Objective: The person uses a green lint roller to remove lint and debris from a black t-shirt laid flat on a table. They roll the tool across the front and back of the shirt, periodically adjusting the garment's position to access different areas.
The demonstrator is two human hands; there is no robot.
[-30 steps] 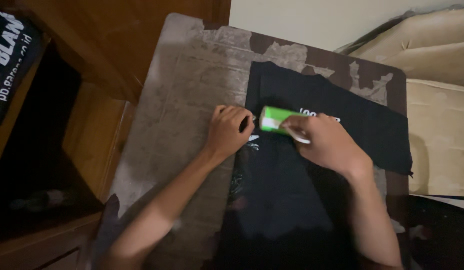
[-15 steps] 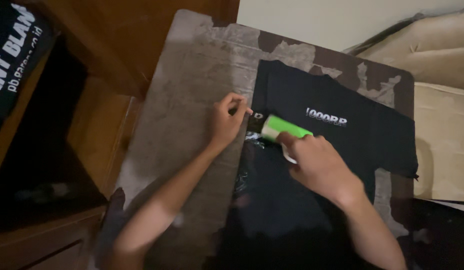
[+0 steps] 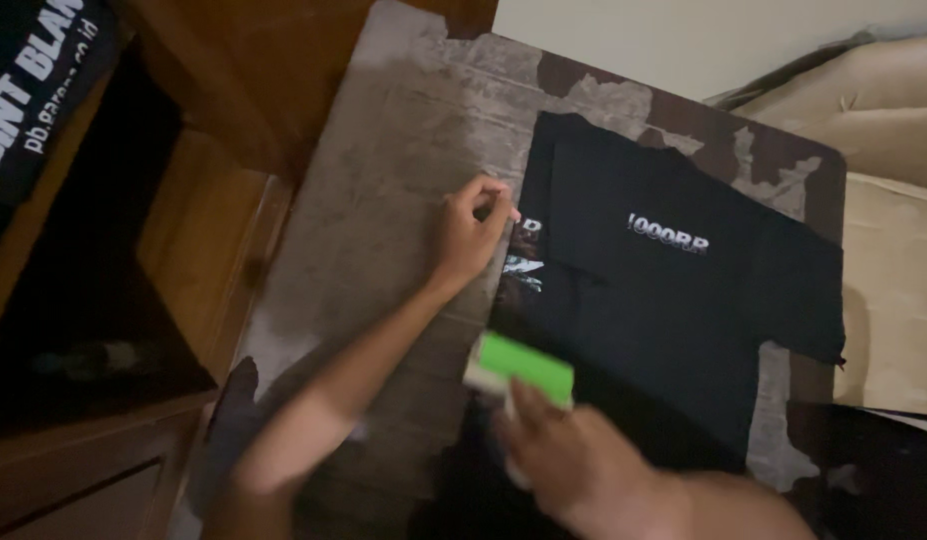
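While the black shirt (image 3: 673,300) lies flat on the worn, patchy table (image 3: 383,200), the left hand (image 3: 470,232) pinches its left edge and the right hand (image 3: 573,465) grips a green lint roller (image 3: 520,368) low on the soft cloth; rolling looks partly done, lower half apparently left

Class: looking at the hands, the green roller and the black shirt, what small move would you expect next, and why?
Probably lift the green roller back to the collar end for another downward stroke: the right hand has it near the black shirt's lower part, while the left hand pins the edge.
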